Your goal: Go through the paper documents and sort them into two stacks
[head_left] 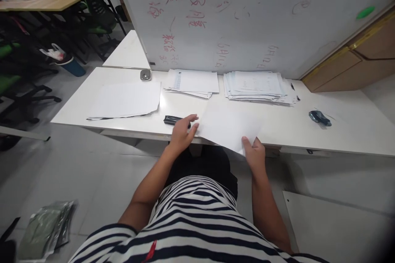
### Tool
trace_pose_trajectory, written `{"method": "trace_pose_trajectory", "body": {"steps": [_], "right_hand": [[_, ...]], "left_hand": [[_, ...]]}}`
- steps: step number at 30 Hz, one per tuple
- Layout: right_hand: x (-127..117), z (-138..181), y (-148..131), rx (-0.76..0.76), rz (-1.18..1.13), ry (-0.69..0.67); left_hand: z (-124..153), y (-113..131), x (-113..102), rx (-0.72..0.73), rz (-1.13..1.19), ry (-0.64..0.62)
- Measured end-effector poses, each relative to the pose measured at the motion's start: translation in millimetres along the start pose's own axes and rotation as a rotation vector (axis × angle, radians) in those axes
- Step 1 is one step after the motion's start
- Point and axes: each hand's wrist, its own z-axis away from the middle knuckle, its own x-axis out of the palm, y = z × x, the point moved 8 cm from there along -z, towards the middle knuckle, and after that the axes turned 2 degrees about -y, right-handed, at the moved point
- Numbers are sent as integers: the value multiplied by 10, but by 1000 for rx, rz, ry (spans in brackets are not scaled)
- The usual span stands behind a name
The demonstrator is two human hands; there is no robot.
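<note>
My right hand point(255, 153) pinches the near right corner of a white sheet of paper point(226, 127), thumb on top. That sheet is tilted over the table's front edge and looks blank. Beside its left edge is my left hand point(184, 132), thumb and fingers apart, holding nothing that I can see. A black stapler point(172, 120) lies partly behind my left fingers. Farther back are two stacks of printed sheets, a smaller left stack point(194, 81) and a thicker right stack point(256, 84). Another pile of white paper point(126, 98) rests at the left.
A whiteboard point(197, 20) with red writing stands along the back of the white table point(348, 135). A small grey round-cornered object point(145, 75) sits at the back left. On the right lies a dark blue object point(320, 118). Cardboard boxes point(345, 70) stand behind it.
</note>
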Motion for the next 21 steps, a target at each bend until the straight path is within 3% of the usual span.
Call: {"method": "trace_pose_trajectory", "body": {"steps": [4,9,16,21], "right_hand": [[-95,79,308,152,15,-3],[81,187,457,322,-361,-50],[454,227,245,360,-527,-172],[529,210,188,323,-516,-216]], "left_hand": [[-108,-303,-240,49,-307,-44],[-181,-613,-219,20,-451,-208],[-225,-512,-297,21,-362,-218],[-212,-476,-291,56,-382,-193]]}}
